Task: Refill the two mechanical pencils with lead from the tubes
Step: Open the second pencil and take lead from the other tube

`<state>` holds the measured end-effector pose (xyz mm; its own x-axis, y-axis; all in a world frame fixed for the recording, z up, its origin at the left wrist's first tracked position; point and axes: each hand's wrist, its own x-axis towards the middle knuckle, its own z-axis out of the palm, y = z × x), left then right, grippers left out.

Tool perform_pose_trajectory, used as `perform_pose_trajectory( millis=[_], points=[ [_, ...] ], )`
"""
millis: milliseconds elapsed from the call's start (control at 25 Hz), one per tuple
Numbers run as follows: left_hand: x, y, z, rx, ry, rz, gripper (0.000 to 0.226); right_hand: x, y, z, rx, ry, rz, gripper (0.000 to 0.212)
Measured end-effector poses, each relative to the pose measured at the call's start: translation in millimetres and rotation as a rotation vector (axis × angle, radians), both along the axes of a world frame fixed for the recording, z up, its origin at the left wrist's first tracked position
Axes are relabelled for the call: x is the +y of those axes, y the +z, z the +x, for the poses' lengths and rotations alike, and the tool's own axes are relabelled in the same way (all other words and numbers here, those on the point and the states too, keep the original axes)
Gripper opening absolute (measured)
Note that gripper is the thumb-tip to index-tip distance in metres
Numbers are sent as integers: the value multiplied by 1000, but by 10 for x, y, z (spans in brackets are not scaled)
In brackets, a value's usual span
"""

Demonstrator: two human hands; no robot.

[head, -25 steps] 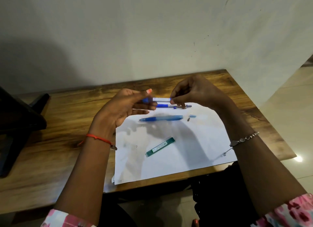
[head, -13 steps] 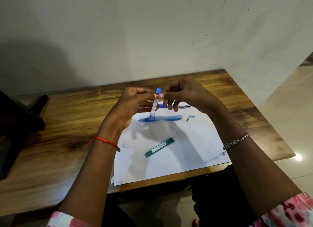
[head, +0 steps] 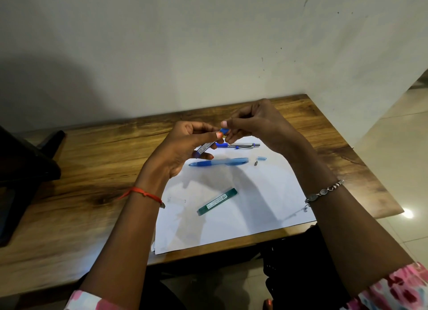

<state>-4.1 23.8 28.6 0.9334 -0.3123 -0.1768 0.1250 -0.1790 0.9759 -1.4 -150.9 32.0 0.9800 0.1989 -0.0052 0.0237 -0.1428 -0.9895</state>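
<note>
My left hand (head: 185, 145) holds a clear lead tube (head: 205, 147) with a blue cap (head: 224, 131), tilted up to the right above the paper. My right hand (head: 257, 124) pinches that blue cap between thumb and fingers. On the white paper (head: 243, 212) lie a translucent blue mechanical pencil (head: 220, 162), its small clear cap (head: 261, 158) and a tiny metal piece (head: 255, 163). Behind it lies a silver pencil with a blue grip (head: 240, 145). A green lead tube (head: 217, 201) rests nearer to me.
The wooden table (head: 92, 161) stands against a pale wall, with its right edge near a tiled floor. A dark object (head: 25, 171) sits at the table's left end.
The clear tube went from level to upright, then tilted low at its left end. My right fingers have come onto its blue cap. Both hands have stayed above the paper's far edge.
</note>
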Motion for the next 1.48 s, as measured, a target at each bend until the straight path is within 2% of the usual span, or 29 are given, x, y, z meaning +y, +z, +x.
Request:
perform_pose_trajectory(
  millis=[320, 520, 840, 960, 1080, 1200, 1280, 1480],
  points=[
    [34, 16, 13, 22, -8, 24, 4, 16, 16, -5, 53, 9, 32, 8],
    [86, 16, 6, 32, -7, 56, 6, -64, 23, 39, 66, -84, 131, 14],
    [103, 10, 8, -14, 68, 71, 8, 22, -12, -11, 427, 44, 239, 15],
    [124, -6, 29, -37, 67, 77, 8, 19, -43, -12, 460, 57, 234, 19],
    [126, -18, 40, -40, 38, 56, 19, 14, -70, 3, 484, 35, 224, 24],
    [126, -13, 42, -64, 37, 61, 26, 17, -75, 14, 527, 19, 255, 17],
    [122, -13, 45, -105, 57, 70, 26, 28, -71, 0, 542, 9, 281, 8],
    [111, 22, 36, -196, 115, 77, 17, 77, -83, -8, 593, -20, 408, 10]
  ],
)
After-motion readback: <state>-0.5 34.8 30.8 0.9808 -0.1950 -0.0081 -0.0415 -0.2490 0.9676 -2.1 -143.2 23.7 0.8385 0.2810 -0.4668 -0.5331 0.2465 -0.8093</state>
